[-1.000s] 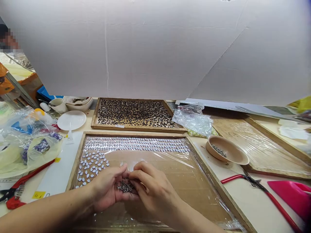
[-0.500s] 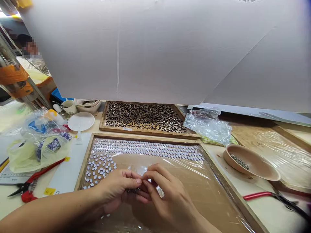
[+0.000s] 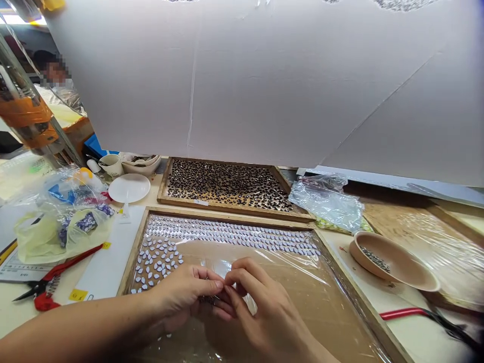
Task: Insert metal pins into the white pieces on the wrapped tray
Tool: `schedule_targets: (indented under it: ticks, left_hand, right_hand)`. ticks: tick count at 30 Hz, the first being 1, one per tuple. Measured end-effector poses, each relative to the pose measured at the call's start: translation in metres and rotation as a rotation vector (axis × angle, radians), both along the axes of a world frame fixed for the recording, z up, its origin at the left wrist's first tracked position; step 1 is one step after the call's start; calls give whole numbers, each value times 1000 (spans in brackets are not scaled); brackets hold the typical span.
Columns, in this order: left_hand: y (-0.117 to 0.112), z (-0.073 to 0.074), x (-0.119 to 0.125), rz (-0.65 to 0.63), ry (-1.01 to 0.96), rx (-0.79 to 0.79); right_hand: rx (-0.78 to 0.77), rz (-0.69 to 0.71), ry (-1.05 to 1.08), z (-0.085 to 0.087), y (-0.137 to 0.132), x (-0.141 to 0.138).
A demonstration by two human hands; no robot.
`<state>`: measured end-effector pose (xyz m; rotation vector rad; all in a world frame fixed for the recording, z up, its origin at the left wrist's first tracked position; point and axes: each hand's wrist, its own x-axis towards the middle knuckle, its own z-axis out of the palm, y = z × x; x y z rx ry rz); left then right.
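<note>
I saw the left hand (image 3: 185,290) cupping half-hidden bits (image 3: 207,299), right hand's (image 3: 262,300) pinch unclear, white board (image 3: 264,80) blocking the surface's (image 3: 421,343) far edge.

Most of the view ahead is blocked by a large white panel (image 3: 264,80), its surface marked by a near-vertical crease (image 3: 192,91) on the left and a slanting crease (image 3: 385,101) on the right. Rough, speckled patches (image 3: 408,4) are exposed along its top. Below it, a pale counter (image 3: 419,339) is spread. At far left, a post (image 3: 26,118) is wrapped in orange tape; beyond it, a darker space is lit by a bright white light (image 3: 22,20).
</note>
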<state>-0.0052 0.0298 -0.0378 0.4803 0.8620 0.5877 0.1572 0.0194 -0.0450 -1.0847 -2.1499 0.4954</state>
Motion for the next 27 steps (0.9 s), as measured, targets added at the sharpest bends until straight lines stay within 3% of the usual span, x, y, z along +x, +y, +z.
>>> schedule_targets:
  ticks: [6, 10, 19, 27]
  left_hand:
    - [0, 4, -1, -1, -59, -16]
    - [0, 7, 0, 7, -71, -111]
    - [0, 5, -2, -4, -93, -93]
    - [1, -1, 0, -46, -64, -86]
  right_hand:
    - [-115, -12, -3, 21, 2, 4]
    - [-126, -7, -78, 26, 26, 8]
    - [-2, 28, -331, -2, 108, -5]
    - [-14, 97, -404, -15, 120, -20]
